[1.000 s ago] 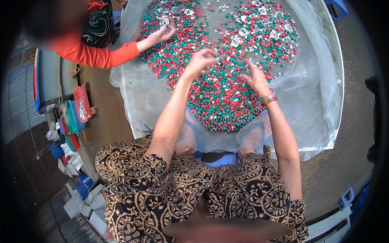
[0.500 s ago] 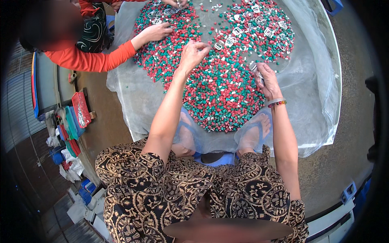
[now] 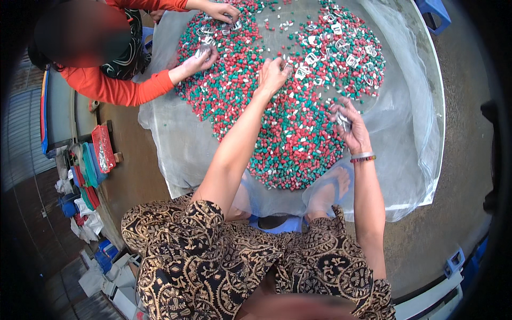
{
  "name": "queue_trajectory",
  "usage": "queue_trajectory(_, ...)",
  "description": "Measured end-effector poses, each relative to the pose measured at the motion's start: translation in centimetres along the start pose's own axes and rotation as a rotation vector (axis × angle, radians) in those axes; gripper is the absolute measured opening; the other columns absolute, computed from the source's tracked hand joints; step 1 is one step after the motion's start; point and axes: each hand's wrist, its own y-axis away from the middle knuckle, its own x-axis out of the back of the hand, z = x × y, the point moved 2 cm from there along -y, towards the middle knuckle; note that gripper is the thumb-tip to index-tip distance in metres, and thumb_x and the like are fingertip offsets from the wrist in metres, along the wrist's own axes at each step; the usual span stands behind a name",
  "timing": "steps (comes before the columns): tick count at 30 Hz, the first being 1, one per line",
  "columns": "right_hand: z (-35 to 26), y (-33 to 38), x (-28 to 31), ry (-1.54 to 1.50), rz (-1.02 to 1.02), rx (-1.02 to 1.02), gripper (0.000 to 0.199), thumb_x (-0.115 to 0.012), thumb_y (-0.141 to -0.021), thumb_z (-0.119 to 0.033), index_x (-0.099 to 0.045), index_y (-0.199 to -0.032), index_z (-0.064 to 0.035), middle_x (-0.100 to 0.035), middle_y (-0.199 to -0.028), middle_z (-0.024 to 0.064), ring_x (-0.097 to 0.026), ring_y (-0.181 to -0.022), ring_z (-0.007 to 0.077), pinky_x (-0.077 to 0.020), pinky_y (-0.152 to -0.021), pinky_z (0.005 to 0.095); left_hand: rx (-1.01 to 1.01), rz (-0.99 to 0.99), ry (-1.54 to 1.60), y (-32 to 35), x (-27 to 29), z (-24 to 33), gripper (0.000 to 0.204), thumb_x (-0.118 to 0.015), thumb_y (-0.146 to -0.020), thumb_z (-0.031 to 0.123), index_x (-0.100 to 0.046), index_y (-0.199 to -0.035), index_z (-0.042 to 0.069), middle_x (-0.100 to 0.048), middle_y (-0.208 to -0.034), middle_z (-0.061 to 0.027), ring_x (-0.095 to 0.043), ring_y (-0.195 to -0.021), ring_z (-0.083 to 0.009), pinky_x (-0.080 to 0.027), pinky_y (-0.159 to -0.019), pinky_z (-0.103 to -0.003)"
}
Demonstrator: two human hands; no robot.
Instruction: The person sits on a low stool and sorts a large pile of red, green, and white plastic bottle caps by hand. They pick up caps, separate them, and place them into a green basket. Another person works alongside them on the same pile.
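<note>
A broad heap of small red, green and white tumbling stones (image 3: 298,144) covers the middle of a sheer net sheet. Near its centre my left hand (image 3: 273,79) pinches a silvery metal buckle (image 3: 288,64), partly hidden by the fingertips. My right hand (image 3: 352,128), at the heap's right edge, holds several metal buckles (image 3: 344,124) in its half-curled palm; its fingers are blurred. More slotted buckles lie among the stones, such as a pale buckle (image 3: 302,71) just right of my left hand and another buckle (image 3: 352,61) farther right.
Across at the left, a co-worker in an orange sleeve (image 3: 128,92) has both hands over the heap, one with metal pieces. The net sheet (image 3: 405,138) drapes the low table and my feet. A red basket (image 3: 104,149) stands left, a blue stool (image 3: 433,15) far right.
My left hand has moved right onto a buckle. My right hand's fingers have loosened around its buckles. The co-worker's nearer hand has turned up, showing metal pieces. The whole view has shifted slightly.
</note>
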Motion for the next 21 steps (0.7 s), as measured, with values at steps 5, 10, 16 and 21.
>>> queue_trajectory(5, 2.0, 1.2, -1.5, -0.176, -0.088, -0.078, 0.070, -0.058, -0.074, -0.012, -0.032, -0.139, -0.0029, -0.041, -0.136, 0.0178, -0.045, -0.120, 0.0407, -0.0350, -0.098, 0.0644, -0.240, -0.043, 0.629, 2.9, 2.2, 3.7, 0.029, -0.066, -0.071, 0.021, -0.056, -0.090, 0.001, -0.054, -0.092, -0.0094, -0.056, -0.085, -0.0200, -0.046, -0.073, -0.033)
queue_trajectory(10, 3.7, 0.2, -2.5, -0.385, -0.202, -0.150, 0.069, -0.041, -0.089, -0.056, -0.036, -0.136, -0.0048, -0.043, -0.135, 0.0174, -0.043, -0.123, 0.0402, -0.0338, -0.094, 0.0691, -0.514, -0.117, 0.384, 9.2, 2.3, 12.0, 0.028, -0.063, -0.072, 0.012, -0.054, -0.096, 0.002, -0.054, -0.096, -0.0130, -0.055, -0.093, -0.0281, -0.045, -0.084, -0.037)
queue_trajectory(16, 2.5, -0.8, 0.8, -0.393, 0.166, -0.031, 0.025, -0.054, -0.088, -0.023, -0.056, -0.106, -0.0064, -0.063, -0.099, 0.0123, -0.064, -0.083, 0.0272, -0.0545, -0.052, 0.0356, -0.810, 0.143, 0.271, 9.6, 2.7, 13.7, 0.033, -0.063, -0.079, 0.024, -0.055, -0.102, 0.002, -0.055, -0.103, -0.0161, -0.052, -0.106, -0.0326, -0.040, -0.095, -0.039)
queue_trajectory(21, 1.4, 1.0, 2.1, -0.260, 0.084, -0.042, 0.034, -0.057, -0.084, -0.018, -0.053, -0.115, -0.0046, -0.063, -0.092, 0.0127, -0.065, -0.072, 0.0268, -0.0518, -0.043, 0.0285, -0.379, 0.010, -0.071, 2.0, -1.9, 9.0, 0.029, -0.059, -0.083, 0.017, -0.054, -0.108, 0.003, -0.053, -0.107, -0.0185, -0.050, -0.106, -0.0364, -0.043, -0.089, -0.043)
